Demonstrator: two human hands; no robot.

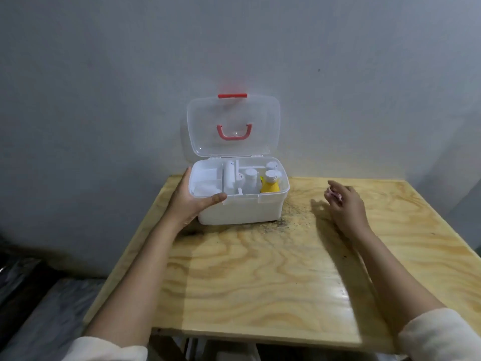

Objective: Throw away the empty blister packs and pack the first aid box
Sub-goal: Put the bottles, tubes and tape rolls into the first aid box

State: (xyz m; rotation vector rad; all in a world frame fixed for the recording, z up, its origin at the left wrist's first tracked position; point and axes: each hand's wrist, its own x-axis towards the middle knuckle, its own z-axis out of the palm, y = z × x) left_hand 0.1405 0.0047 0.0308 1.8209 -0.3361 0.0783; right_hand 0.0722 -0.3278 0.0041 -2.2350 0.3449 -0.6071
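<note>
The left hand (191, 201) clasps the near-left corner of the first aid box (239, 208), thumb along its front rim. The white box stands at the far edge of the wooden table (260, 277), its clear lid (233, 126) raised upright with 1 red handle (233, 132) and 1 red latch (232, 95). Inside, a white tray (207, 178) fills the left; right of it stand 1 white tube (229, 177), 3 white-capped bottles (250, 181), 1 of them yellow (270, 185). The right hand (345, 203) hovers right of the box, fingers curled around something small and pinkish (334, 195), too blurred to identify.
</note>
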